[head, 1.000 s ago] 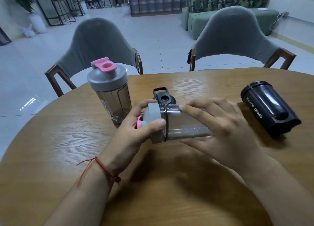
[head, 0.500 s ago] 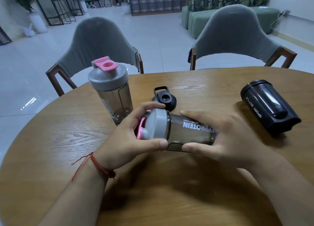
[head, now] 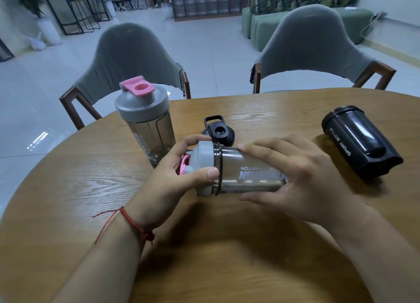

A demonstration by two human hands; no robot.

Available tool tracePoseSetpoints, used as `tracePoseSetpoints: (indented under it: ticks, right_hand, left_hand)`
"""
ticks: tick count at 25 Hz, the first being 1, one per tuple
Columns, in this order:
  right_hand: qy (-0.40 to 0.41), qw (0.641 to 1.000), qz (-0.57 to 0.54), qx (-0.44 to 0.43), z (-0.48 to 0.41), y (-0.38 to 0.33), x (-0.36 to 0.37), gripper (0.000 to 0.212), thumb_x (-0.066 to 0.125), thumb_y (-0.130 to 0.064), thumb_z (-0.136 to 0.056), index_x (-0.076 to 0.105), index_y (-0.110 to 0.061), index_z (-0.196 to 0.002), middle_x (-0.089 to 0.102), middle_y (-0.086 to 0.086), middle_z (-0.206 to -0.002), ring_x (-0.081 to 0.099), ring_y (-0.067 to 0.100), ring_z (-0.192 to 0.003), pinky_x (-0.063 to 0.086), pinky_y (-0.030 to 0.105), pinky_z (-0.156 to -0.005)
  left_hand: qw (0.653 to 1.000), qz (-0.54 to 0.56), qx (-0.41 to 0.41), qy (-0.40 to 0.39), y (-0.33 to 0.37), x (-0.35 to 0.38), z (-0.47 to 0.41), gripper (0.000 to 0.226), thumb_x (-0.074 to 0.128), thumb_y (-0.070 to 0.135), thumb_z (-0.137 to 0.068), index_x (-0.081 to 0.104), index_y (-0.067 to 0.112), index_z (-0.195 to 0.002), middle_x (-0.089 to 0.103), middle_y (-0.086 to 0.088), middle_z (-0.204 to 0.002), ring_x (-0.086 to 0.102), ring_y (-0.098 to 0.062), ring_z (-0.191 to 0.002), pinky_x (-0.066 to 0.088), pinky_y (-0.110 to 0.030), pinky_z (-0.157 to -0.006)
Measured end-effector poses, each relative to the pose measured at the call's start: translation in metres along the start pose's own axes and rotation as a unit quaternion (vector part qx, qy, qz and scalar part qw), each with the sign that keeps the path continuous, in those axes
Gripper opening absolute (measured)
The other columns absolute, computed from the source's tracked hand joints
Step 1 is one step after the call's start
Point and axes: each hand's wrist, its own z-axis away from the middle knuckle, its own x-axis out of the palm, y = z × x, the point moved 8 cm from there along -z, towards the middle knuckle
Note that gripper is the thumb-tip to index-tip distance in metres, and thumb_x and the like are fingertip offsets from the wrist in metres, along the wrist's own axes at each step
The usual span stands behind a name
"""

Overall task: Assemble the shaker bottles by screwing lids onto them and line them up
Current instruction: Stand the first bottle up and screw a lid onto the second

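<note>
A smoky clear shaker bottle [head: 247,170] is held sideways just above the table, its grey lid [head: 204,164] with a pink cap pointing left. My left hand [head: 172,180] grips the grey lid between thumb and fingers. My right hand [head: 295,177] wraps round the bottle's body. An assembled bottle [head: 147,125] with a grey lid and pink cap stands upright at the back left. A black lid [head: 218,131] lies behind the held bottle. A black bottle [head: 359,141] marked SPORT BOTTLE lies on its side at the right, without a lid.
The round wooden table [head: 91,189] curves away at left and back. Two grey chairs [head: 136,59] stand behind it over a tiled floor. Bare wood lies in front of my hands.
The held bottle has turned about its axis between my hands, so its white lettering now faces up. Both hands stay in nearly the same place.
</note>
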Motion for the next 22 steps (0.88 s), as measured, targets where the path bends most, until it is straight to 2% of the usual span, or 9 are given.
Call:
tracePoseSetpoints:
  ticks: [3,11,15,18,22]
  right_hand:
    - [0.012,1.0,0.001,0.002,0.0,0.001,-0.002,0.08,0.082,-0.072,-0.081,0.071,-0.027,-0.145,0.077,-0.004,-0.13,0.072,0.032,-0.111,0.054,0.056,-0.085]
    - [0.004,1.0,0.003,-0.003,0.0,0.001,-0.001,0.078,0.081,-0.072,-0.081,0.07,-0.029,-0.146,0.077,-0.005,-0.129,0.071,0.031,-0.111,0.053,0.057,-0.085]
    - [-0.007,1.0,-0.024,0.013,0.001,0.003,0.0,0.081,0.082,-0.073,-0.078,0.07,-0.029,-0.145,0.077,-0.007,-0.128,0.07,0.027,-0.111,0.055,0.052,-0.085]
    - [-0.049,0.995,-0.074,0.036,0.002,0.007,0.002,0.085,0.08,-0.077,-0.078,0.066,-0.034,-0.15,0.076,-0.012,-0.125,0.071,0.019,-0.107,0.06,0.047,-0.081]
    - [-0.1,0.979,-0.151,0.092,0.003,0.01,0.005,0.079,0.08,-0.078,-0.075,0.065,-0.048,-0.147,0.076,-0.027,-0.123,0.073,0.0,-0.11,0.062,0.042,-0.087]
  left_hand:
    - [0.998,0.055,-0.008,0.005,-0.001,0.004,-0.001,0.075,0.087,0.029,-0.074,0.061,0.021,-0.144,0.078,-0.002,-0.114,0.078,-0.023,-0.102,0.064,-0.034,-0.081]
    - [1.0,0.01,0.0,0.004,0.001,0.001,0.0,0.07,0.09,0.031,-0.076,0.065,0.029,-0.141,0.076,-0.007,-0.122,0.076,-0.028,-0.111,0.062,-0.042,-0.09]
    - [1.0,-0.007,0.016,-0.002,0.004,0.003,0.001,0.075,0.091,0.031,-0.074,0.063,0.027,-0.143,0.075,-0.005,-0.121,0.076,-0.025,-0.107,0.062,-0.038,-0.085]
    - [0.996,-0.078,0.023,-0.025,0.009,0.003,0.007,0.08,0.093,0.035,-0.072,0.061,0.034,-0.145,0.071,-0.006,-0.128,0.076,-0.023,-0.105,0.065,-0.035,-0.082]
    - [0.987,-0.139,0.046,-0.06,0.016,0.004,0.013,0.086,0.095,0.035,-0.073,0.056,0.037,-0.149,0.065,-0.003,-0.134,0.075,-0.028,-0.114,0.066,-0.041,-0.093]
